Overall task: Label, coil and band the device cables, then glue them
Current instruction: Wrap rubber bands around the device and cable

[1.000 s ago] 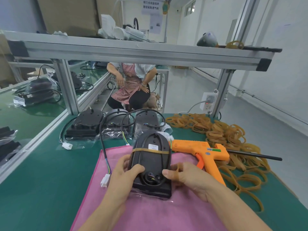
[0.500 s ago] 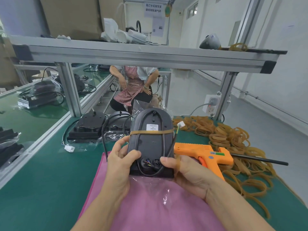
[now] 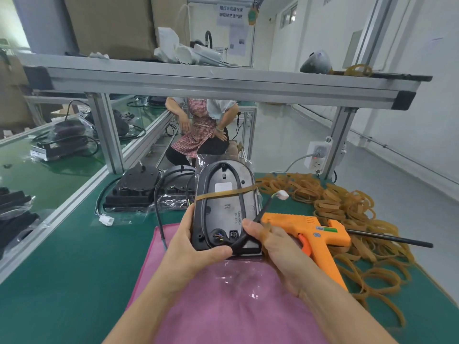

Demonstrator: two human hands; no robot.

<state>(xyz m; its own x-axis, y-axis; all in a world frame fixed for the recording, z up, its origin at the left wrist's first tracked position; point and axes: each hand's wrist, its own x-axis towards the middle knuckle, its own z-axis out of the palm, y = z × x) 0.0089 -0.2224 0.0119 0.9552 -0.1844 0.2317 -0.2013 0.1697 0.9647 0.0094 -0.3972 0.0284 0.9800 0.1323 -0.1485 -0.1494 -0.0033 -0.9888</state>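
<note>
Both hands hold a black device upright above the pink cloth.

Head view: the device stands tilted up, long axis running near to far, rounded end pointing far, flat base nearest. The left hand grips its lower left edge; the right hand grasps the lower right, thumb on the black cable, whose white connector points far right. A rubber band crosses the middle. An orange glue gun lies just right, on the green table, over the pink cloth.
</note>
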